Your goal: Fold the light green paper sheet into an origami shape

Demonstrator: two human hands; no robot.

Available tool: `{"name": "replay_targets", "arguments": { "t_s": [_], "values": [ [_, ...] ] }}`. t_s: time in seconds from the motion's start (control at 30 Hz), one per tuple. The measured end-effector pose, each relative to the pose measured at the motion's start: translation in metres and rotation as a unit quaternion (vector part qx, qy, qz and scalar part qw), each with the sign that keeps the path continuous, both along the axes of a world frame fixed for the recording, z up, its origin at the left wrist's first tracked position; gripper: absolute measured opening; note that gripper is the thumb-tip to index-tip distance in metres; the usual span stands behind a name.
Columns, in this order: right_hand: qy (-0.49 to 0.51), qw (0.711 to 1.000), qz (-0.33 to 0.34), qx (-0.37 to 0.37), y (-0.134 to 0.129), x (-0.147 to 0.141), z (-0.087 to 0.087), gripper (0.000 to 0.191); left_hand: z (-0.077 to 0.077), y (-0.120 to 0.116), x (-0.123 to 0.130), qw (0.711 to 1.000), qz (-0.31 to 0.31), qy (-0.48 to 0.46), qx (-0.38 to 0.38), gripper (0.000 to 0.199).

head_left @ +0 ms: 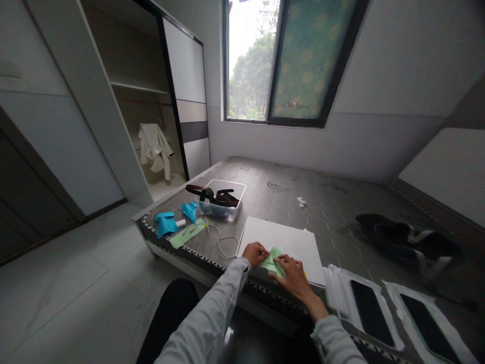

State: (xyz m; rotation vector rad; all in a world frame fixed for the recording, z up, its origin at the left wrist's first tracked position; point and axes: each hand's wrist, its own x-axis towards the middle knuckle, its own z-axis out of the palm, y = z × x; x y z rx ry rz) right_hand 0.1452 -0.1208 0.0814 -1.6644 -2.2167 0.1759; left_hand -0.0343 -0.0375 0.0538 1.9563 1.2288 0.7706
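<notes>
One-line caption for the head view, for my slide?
Both hands, left hand and right hand, press a green folded paper on a white board at the mattress edge.

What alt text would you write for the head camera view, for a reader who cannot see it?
Two hands, left hand and right hand, press a folded green paper on a white board lying on a bare grey mattress. To the left lie blue paper shapes, a green paper strip and a clear plastic box; a window is behind.
</notes>
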Motion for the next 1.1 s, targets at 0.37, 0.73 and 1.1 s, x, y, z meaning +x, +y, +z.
{"name": "replay_targets", "arguments": {
  "t_s": [0.37, 0.73, 1.1],
  "values": [
    [-0.110, 0.994, 0.009, -0.002, -0.008, -0.026, 0.021, 0.021, 0.007, 0.006, -0.012, 0.994, -0.042, 0.004, -0.098, 0.037],
    [0.313, 0.935, -0.165, -0.022, 0.009, -0.006, 0.009, 0.039, 0.005, 0.000, -0.018, 0.981, -0.085, -0.136, -0.111, 0.062],
    [0.627, 0.746, -0.135, -0.180, 0.014, -0.019, -0.002, 0.055, 0.000, 0.005, -0.014, 0.973, -0.065, -0.148, -0.164, 0.031]
  ]
}}
